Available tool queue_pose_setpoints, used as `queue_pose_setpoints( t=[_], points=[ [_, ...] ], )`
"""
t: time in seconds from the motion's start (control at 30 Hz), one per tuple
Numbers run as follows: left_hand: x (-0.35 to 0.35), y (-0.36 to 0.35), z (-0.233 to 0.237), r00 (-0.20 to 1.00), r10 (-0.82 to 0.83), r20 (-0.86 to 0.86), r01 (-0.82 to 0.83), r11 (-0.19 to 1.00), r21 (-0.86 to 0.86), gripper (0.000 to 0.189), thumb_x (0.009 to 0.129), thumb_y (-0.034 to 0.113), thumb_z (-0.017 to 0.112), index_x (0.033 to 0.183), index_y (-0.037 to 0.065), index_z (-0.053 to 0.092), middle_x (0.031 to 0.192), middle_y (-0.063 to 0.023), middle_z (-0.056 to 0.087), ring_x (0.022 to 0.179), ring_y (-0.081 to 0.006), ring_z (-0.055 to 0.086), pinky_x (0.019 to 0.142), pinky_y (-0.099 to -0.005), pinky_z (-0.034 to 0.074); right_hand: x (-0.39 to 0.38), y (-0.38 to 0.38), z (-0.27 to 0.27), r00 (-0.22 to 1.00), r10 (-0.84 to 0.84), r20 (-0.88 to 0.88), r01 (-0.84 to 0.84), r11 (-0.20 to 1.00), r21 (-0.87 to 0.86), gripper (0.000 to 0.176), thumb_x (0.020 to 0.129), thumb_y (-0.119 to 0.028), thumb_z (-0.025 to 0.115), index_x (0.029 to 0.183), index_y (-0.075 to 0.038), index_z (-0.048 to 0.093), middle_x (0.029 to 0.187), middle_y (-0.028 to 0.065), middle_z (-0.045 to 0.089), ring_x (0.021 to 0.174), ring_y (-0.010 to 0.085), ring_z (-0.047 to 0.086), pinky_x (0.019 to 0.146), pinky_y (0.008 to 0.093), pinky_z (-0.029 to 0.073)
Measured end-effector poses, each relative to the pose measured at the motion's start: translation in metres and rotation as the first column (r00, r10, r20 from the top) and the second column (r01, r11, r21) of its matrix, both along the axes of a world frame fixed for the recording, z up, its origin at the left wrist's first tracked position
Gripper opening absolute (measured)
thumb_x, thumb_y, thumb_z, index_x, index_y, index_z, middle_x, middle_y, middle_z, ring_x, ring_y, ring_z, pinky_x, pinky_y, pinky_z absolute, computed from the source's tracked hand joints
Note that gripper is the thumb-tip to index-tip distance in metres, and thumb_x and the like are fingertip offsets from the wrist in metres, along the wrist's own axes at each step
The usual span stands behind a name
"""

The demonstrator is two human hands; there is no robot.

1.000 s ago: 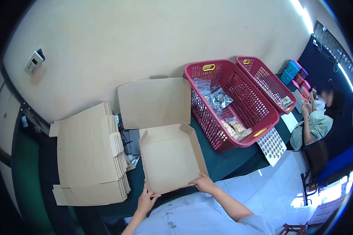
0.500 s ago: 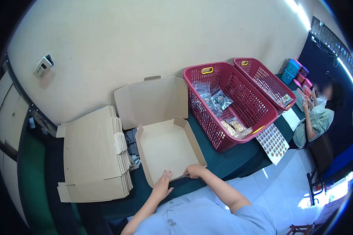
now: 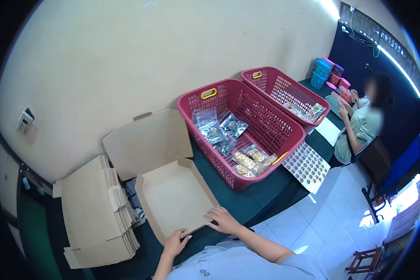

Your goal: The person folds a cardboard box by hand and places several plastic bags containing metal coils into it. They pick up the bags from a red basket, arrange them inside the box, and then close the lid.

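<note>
An open cardboard box (image 3: 176,193) lies in front of me, its lid (image 3: 147,144) standing up against the wall and its inside bare. My left hand (image 3: 175,243) is closed over the near wall of the box close to its left corner, fingertips inside and thumb outside. Towards the right end of that same wall, my right hand (image 3: 224,220) grips the cardboard edge with its fingers bent over it. Part of the near wall is hidden by both hands.
Flattened cardboard boxes (image 3: 91,210) are stacked at left. A maroon basket (image 3: 266,126) holds packaged snacks (image 3: 252,161) and dark pouches (image 3: 212,128); another basket (image 3: 284,86) stands behind. A sticker sheet (image 3: 307,168) lies right. Farther off, a person (image 3: 357,121) sits near plastic tubs (image 3: 320,72).
My view has swung to the right. My right hand has shifted its hold on the near wall, and my left hand has moved from the box's inside onto that wall's edge.
</note>
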State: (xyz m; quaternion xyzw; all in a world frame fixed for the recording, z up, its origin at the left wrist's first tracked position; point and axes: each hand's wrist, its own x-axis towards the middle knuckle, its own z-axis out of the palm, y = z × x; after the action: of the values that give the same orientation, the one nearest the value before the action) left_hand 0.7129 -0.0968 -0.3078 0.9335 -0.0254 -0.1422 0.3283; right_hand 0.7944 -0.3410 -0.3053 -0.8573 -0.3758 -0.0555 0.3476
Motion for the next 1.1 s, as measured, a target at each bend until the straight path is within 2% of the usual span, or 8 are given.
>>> queue_pose_setpoints(
  t=[0.23, 0.47, 0.67, 0.73, 0.93, 1.0, 1.07, 1.1],
  points=[
    [0.051, -0.087, 0.049, 0.862, 0.216, 0.459, -0.057, 0.940, -0.336, 0.022, 0.079, 0.007, 0.055, 0.100, 0.002, 0.055, 0.103, -0.0170, 0.056, 0.097, -0.0322, 0.055, 0.085, -0.0370, 0.043, 0.011, -0.109, 0.036, 0.940, -0.337, 0.046, 0.319, 0.920, 0.227, 0.008, 0.075, -0.006, 0.064, 0.083, -0.004, 0.065, 0.084, 0.0076, 0.060, 0.082, 0.0245, 0.057, 0.072, 0.0342, 0.047],
    [0.117, -0.188, 0.119, 0.605, 0.452, 0.656, -0.030, 0.836, -0.548, 0.007, 0.077, 0.000, 0.051, 0.084, 0.002, 0.051, 0.091, -0.0161, 0.055, 0.087, -0.0284, 0.056, 0.081, -0.0352, 0.044, 0.053, -0.219, 0.095, 0.871, -0.428, 0.242, 0.338, 0.878, 0.337, 0.006, 0.073, -0.001, 0.062, 0.079, -0.002, 0.064, 0.074, 0.0088, 0.059, 0.071, 0.0240, 0.056, 0.065, 0.0328, 0.046],
    [0.165, -0.232, 0.164, 0.657, 0.523, 0.543, 0.066, 0.678, -0.732, 0.008, 0.083, -0.001, 0.049, 0.090, 0.000, 0.054, 0.088, -0.0094, 0.054, 0.081, -0.0149, 0.055, 0.071, -0.0246, 0.044, 0.106, -0.260, 0.162, 0.850, -0.398, 0.345, 0.254, 0.884, 0.392, 0.006, 0.072, 0.001, 0.059, 0.077, -0.002, 0.062, 0.069, 0.0092, 0.056, 0.065, 0.0255, 0.053, 0.061, 0.0332, 0.041],
    [0.187, -0.233, 0.185, 0.649, 0.422, 0.633, 0.015, 0.825, -0.565, 0.008, 0.084, -0.001, 0.050, 0.090, 0.001, 0.055, 0.089, -0.0055, 0.054, 0.078, -0.0120, 0.053, 0.069, -0.0225, 0.043, 0.138, -0.258, 0.180, 0.876, -0.354, 0.327, 0.202, 0.886, 0.418, 0.005, 0.074, 0.001, 0.059, 0.078, -0.002, 0.062, 0.069, 0.0099, 0.056, 0.067, 0.0264, 0.053, 0.062, 0.0342, 0.041],
    [0.333, -0.202, 0.213, 0.837, 0.534, 0.117, -0.142, 0.419, -0.897, 0.018, 0.088, 0.019, 0.050, 0.100, 0.005, 0.053, 0.094, -0.0063, 0.057, 0.080, -0.0141, 0.056, 0.067, -0.0265, 0.046, 0.260, -0.191, 0.231, 0.891, -0.242, 0.385, 0.112, 0.937, 0.330, 0.004, 0.076, -0.007, 0.060, 0.078, -0.004, 0.060, 0.078, 0.0090, 0.055, 0.078, 0.0270, 0.052, 0.070, 0.0360, 0.043],
    [0.393, -0.190, 0.191, 0.742, 0.500, 0.446, -0.334, 0.853, -0.401, 0.026, 0.085, 0.021, 0.053, 0.104, 0.004, 0.051, 0.098, -0.0138, 0.057, 0.085, -0.0250, 0.059, 0.073, -0.0348, 0.048, 0.307, -0.159, 0.227, 0.902, -0.268, 0.339, 0.174, 0.943, 0.284, 0.008, 0.077, -0.010, 0.059, 0.080, -0.004, 0.061, 0.079, 0.0104, 0.055, 0.082, 0.0288, 0.051, 0.072, 0.0375, 0.044],
    [0.438, -0.191, 0.144, 0.751, 0.452, 0.481, -0.461, 0.881, -0.109, 0.040, 0.079, 0.027, 0.058, 0.112, 0.005, 0.051, 0.112, -0.0210, 0.054, 0.099, -0.0344, 0.056, 0.084, -0.0393, 0.046, 0.360, -0.125, 0.197, 0.908, -0.337, 0.249, 0.281, 0.930, 0.237, 0.012, 0.078, -0.013, 0.056, 0.081, -0.003, 0.061, 0.082, 0.0130, 0.057, 0.084, 0.0308, 0.052, 0.074, 0.0404, 0.044],
    [0.460, -0.186, 0.107, 0.827, 0.474, 0.301, -0.478, 0.876, -0.065, 0.051, 0.077, 0.032, 0.059, 0.119, 0.005, 0.047, 0.120, -0.0224, 0.049, 0.107, -0.0351, 0.051, 0.089, -0.0393, 0.043, 0.380, -0.110, 0.180, 0.911, -0.371, 0.183, 0.339, 0.923, 0.181, 0.012, 0.077, -0.013, 0.056, 0.082, -0.003, 0.062, 0.085, 0.0149, 0.058, 0.085, 0.0318, 0.052, 0.076, 0.0410, 0.044]
  ],
)
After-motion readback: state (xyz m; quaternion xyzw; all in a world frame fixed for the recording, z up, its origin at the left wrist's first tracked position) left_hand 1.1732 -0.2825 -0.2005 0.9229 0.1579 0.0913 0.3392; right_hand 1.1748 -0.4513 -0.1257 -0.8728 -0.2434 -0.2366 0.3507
